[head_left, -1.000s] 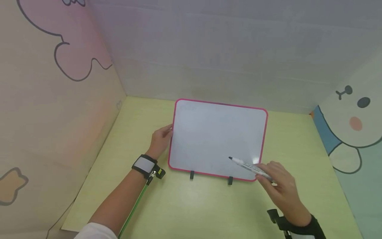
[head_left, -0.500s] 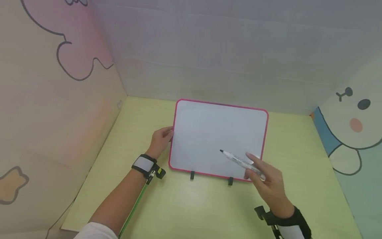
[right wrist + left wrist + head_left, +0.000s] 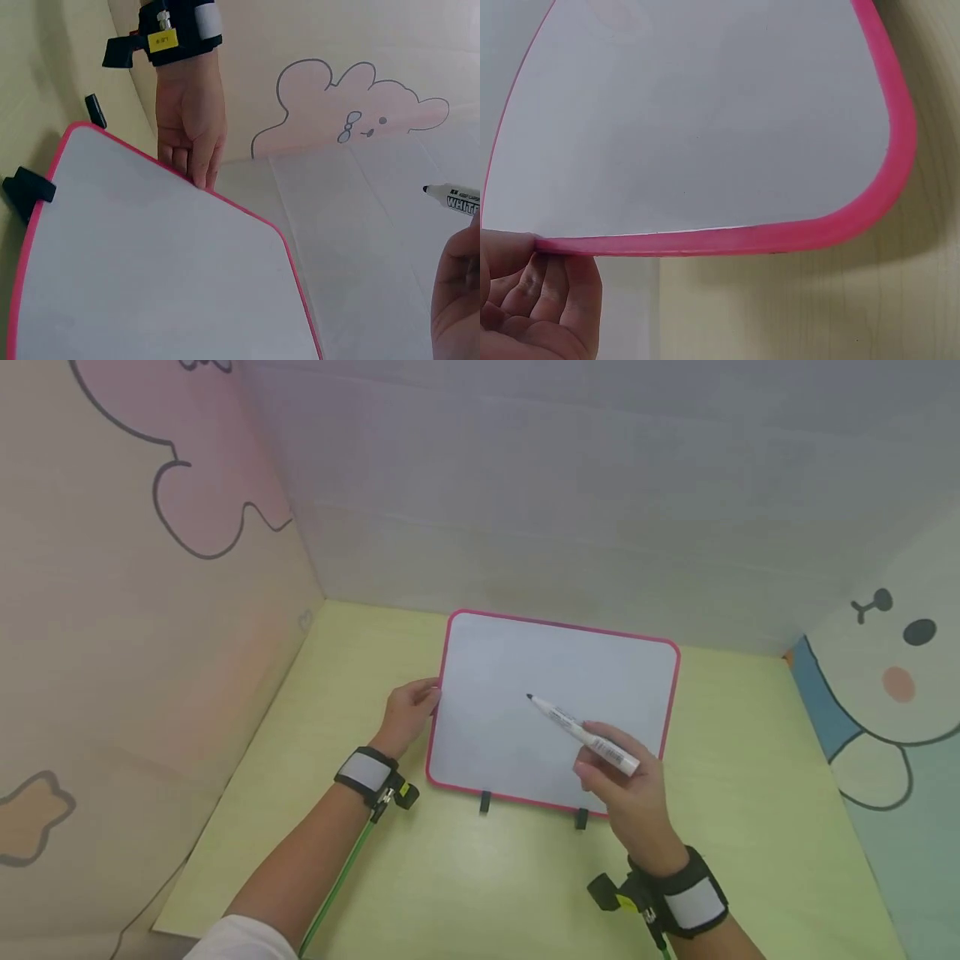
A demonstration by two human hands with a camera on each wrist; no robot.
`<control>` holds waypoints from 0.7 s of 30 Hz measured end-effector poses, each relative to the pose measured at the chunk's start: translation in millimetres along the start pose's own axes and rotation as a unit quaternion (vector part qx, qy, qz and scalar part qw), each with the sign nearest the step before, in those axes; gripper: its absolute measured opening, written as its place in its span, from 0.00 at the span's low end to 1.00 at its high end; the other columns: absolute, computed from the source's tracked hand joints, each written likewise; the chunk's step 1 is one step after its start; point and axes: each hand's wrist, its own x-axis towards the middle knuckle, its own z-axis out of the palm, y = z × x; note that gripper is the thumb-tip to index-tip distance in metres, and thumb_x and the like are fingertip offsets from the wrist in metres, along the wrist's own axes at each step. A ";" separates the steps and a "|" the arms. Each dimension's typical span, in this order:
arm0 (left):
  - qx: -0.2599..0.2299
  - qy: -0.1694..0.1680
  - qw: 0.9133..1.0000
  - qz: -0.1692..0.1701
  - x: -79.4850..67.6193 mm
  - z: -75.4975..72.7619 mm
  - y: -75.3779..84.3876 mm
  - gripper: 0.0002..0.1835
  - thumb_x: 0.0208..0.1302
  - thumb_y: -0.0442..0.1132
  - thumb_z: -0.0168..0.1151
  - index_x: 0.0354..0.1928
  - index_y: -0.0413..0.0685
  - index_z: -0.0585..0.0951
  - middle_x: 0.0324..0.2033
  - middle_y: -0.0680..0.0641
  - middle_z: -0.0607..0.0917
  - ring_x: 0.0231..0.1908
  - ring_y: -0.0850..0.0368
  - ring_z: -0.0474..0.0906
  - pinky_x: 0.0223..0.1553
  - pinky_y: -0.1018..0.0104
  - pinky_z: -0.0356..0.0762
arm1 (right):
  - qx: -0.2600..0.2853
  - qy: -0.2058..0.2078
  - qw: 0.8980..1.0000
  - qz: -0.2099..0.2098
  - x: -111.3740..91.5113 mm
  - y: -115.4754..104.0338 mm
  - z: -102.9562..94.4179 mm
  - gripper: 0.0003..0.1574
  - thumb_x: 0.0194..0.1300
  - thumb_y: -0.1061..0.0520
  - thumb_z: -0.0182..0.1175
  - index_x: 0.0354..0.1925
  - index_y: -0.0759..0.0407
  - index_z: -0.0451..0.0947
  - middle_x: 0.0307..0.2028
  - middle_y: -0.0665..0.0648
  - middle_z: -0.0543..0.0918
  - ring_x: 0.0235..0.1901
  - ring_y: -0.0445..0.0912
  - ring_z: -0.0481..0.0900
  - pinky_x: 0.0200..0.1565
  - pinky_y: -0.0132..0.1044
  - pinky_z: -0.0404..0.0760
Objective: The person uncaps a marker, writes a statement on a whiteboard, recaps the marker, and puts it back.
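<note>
A whiteboard (image 3: 510,660) with a pink rim leans back on the table, its lower edge at two small black feet. My left hand (image 3: 407,714) pinches its left edge, thumb in front and the other fingers behind, as the left wrist view shows on the pink rim (image 3: 705,241). In my right hand (image 3: 630,793) is a white whiteboard marker (image 3: 570,724), uncapped, its dark tip pointing up and left. The marker overlaps the middle of the board in the head view; in the right wrist view the marker (image 3: 459,198) is held off the board's surface.
Black feet (image 3: 484,802) stick out below the board's front edge. The pale yellow table (image 3: 465,877) meets a plain wall (image 3: 555,510) behind and cartoon-printed walls at both sides. Each wrist wears a strapped camera (image 3: 405,795), with a green cable running back along the left forearm.
My right hand has moved left and up with the marker, bringing the tip over the board's middle. The left hand keeps its hold, and the board stays in place.
</note>
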 end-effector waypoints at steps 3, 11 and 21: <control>0.001 0.003 1.000 0.002 -0.4 0.8 1.3 0.20 0.67 0.44 0.54 0.59 0.46 0.75 0.50 0.46 0.79 0.46 0.59 0.76 0.45 0.67 0.78 | -0.018 0.011 1.000 0.009 10.6 3.0 9.5 0.19 0.61 0.74 0.52 0.51 0.67 0.75 0.26 0.56 0.76 0.23 0.44 0.70 0.22 0.28 0.72; -0.004 -0.001 1.000 0.009 -2.0 3.5 1.7 0.20 0.67 0.43 0.54 0.58 0.45 0.75 0.50 0.46 0.79 0.46 0.60 0.76 0.45 0.68 0.78 | -0.007 0.032 0.999 0.034 36.7 22.3 27.9 0.09 0.73 0.59 0.43 0.47 0.63 0.66 0.22 0.55 0.65 0.19 0.45 0.60 0.16 0.29 0.59; 0.005 0.004 1.000 0.018 -3.8 6.2 4.9 0.19 0.67 0.42 0.54 0.57 0.44 0.76 0.49 0.45 0.80 0.44 0.59 0.78 0.44 0.66 0.78 | -0.113 0.034 0.992 0.050 53.2 43.3 46.0 0.11 0.65 0.68 0.52 0.45 0.71 0.65 0.26 0.53 0.65 0.22 0.42 0.60 0.21 0.29 0.60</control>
